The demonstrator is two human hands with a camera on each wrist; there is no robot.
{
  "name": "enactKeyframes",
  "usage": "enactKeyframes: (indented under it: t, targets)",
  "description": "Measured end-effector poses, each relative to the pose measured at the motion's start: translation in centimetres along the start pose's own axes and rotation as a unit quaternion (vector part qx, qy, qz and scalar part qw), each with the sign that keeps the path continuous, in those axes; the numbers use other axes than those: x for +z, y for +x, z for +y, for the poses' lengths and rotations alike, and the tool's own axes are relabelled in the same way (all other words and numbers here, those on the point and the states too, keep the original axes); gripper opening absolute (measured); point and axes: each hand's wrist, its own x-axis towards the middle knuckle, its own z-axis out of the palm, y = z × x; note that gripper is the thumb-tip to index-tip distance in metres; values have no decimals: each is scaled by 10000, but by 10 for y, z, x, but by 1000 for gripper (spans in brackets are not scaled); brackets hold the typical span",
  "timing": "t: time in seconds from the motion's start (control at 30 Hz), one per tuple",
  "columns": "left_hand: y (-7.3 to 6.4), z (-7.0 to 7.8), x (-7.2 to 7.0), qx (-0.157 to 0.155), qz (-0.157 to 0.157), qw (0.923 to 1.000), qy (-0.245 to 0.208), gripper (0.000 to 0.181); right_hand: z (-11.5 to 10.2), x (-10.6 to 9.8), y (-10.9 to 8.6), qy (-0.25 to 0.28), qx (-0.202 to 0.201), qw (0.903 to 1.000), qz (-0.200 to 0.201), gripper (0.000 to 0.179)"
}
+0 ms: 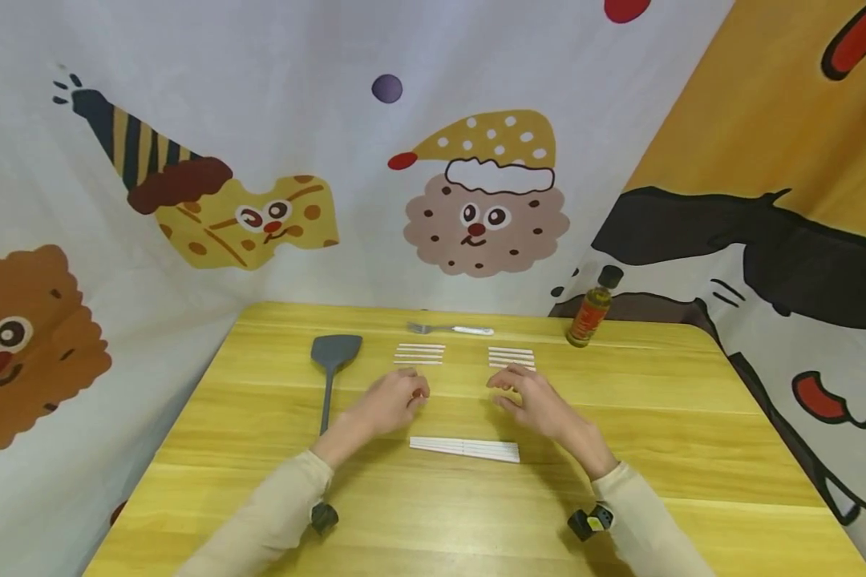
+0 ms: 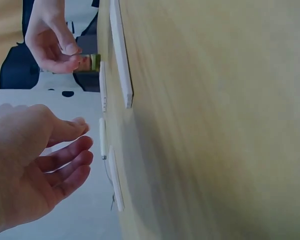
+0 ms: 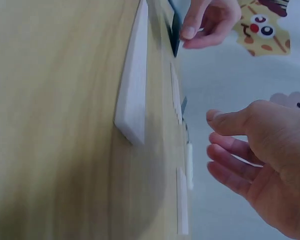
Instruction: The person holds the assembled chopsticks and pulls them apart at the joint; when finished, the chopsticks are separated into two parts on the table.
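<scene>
My left hand (image 1: 395, 398) hangs over the table with its fingers loosely bent and nothing in them. The right hand (image 1: 534, 398) mirrors it, also holding nothing, and both wrist views show gaps between thumb and fingers. Just beyond the left hand lies a spaced row of thin white sticks (image 1: 419, 354). A similar row of white sticks (image 1: 511, 353) lies at the right fingertips, partly covered by them in the head view. Closer to me, between the forearms, several longer white sticks (image 1: 464, 449) lie side by side in a flat bundle.
A grey spatula (image 1: 336, 350) lies left of the left hand, its handle running behind that forearm. Behind the stick rows is a fork (image 1: 451, 329) with a white handle. A dark-capped bottle (image 1: 589, 314) stands at the back right, near the printed curtain (image 1: 361, 280).
</scene>
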Motion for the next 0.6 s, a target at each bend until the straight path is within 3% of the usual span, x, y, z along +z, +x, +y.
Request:
enactKeyframes:
  t: [0.27,0.4,0.6]
  targets:
    - [-16,6,9,-293,-153,9989,-335,9,-15,4,-22,499,207,9985,25,22]
    - [-22,13,11,-235,-283,9984,-432,11,-18,8,-31,749,388,9963,-156,22]
    - [-24,21,17,12,-234,9986,-476,7,-22,18,-37,943,298,9945,-344,19]
